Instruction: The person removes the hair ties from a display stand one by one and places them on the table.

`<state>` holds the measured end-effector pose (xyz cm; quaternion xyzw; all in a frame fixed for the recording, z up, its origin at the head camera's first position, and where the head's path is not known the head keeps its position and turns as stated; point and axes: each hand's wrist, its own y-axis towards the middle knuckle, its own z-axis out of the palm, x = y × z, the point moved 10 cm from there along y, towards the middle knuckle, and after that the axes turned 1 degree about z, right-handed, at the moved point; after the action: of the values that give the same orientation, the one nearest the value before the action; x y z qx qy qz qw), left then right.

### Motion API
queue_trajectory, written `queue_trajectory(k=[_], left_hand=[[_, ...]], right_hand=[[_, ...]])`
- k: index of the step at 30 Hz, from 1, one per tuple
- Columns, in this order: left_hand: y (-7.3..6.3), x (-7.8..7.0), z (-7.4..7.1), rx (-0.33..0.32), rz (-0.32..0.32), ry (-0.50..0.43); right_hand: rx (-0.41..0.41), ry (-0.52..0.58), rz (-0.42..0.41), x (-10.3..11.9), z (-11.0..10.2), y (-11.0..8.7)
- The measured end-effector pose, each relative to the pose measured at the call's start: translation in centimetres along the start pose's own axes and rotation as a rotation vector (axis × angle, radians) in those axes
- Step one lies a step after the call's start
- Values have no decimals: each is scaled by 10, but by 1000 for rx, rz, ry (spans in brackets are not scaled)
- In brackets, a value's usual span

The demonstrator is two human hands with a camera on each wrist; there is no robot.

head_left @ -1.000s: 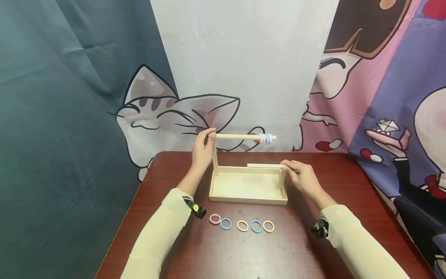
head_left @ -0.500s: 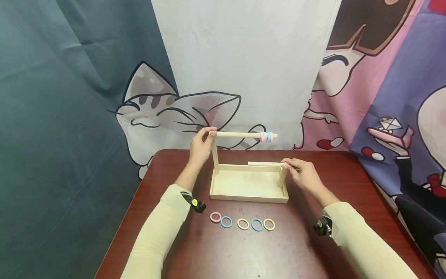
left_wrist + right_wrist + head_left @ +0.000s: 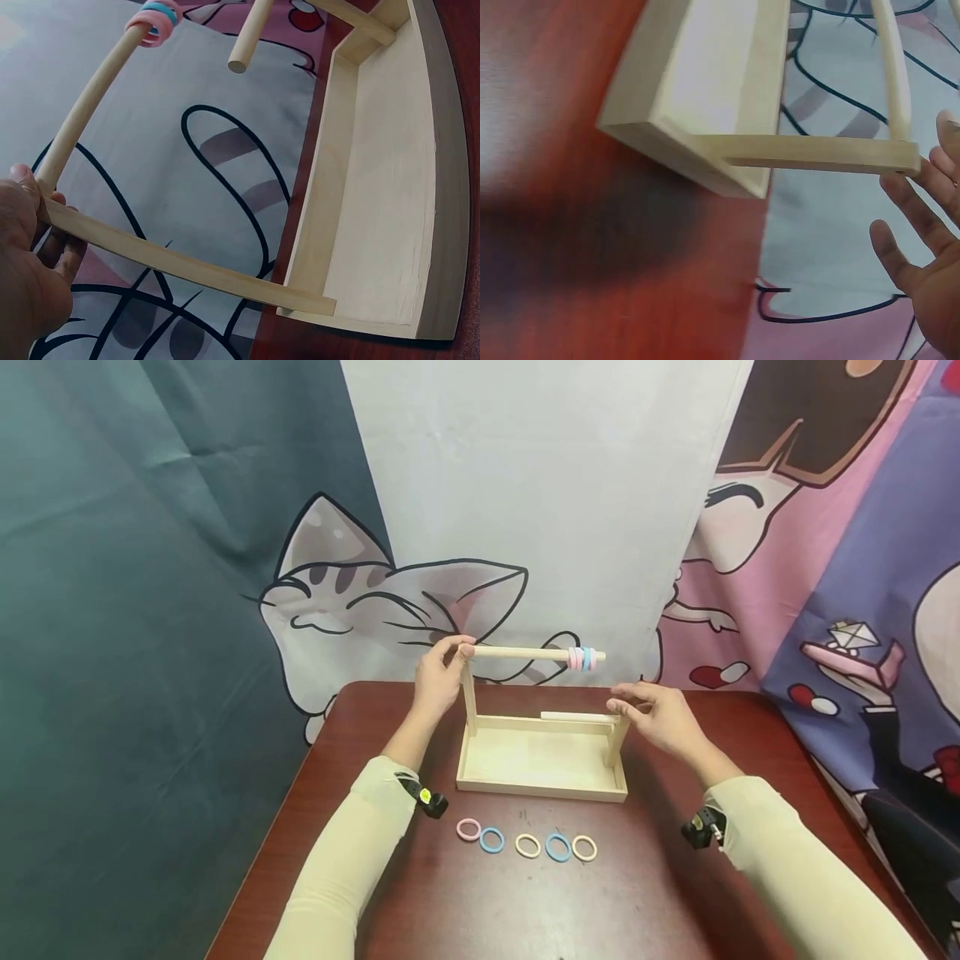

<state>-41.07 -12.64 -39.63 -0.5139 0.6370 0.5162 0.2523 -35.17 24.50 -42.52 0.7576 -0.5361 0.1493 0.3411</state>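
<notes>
In the head view, my left hand (image 3: 437, 678) pinches the top of a tall wooden post (image 3: 470, 700) where the upper rod (image 3: 517, 652) joins it. Pink and blue rings (image 3: 581, 659) hang near that rod's free right end. Both posts rise from a shallow wooden tray (image 3: 540, 792), the short one (image 3: 616, 745) at its right end. From the short post a lower rod (image 3: 576, 717) points left. My right hand (image 3: 662, 717) is beside this post's top, fingers parted and holding nothing. The right wrist view shows its fingertips (image 3: 894, 186) right at the post's end (image 3: 900, 159).
In front of the tray a row of loose rings lies on the dark red table (image 3: 480, 910): a pink ring (image 3: 468, 840), blue ones (image 3: 558, 860) and cream ones (image 3: 528, 857). A printed cloth (image 3: 555, 510) hangs behind the table.
My right hand has let go of the short post's top and lifted slightly, its fingers spreading. The left hand keeps its grip on the tall post; rods and rings stay as they were.
</notes>
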Motion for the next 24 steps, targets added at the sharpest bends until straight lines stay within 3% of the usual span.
queue_trajectory(k=[11, 24], left_hand=[[-2, -3, 0, -13, 13, -4], [-3, -4, -1, -20, 3, 3]], right_hand=[[-42, 5, -66, 24, -16, 34], [-18, 27, -119, 46, -7, 54]])
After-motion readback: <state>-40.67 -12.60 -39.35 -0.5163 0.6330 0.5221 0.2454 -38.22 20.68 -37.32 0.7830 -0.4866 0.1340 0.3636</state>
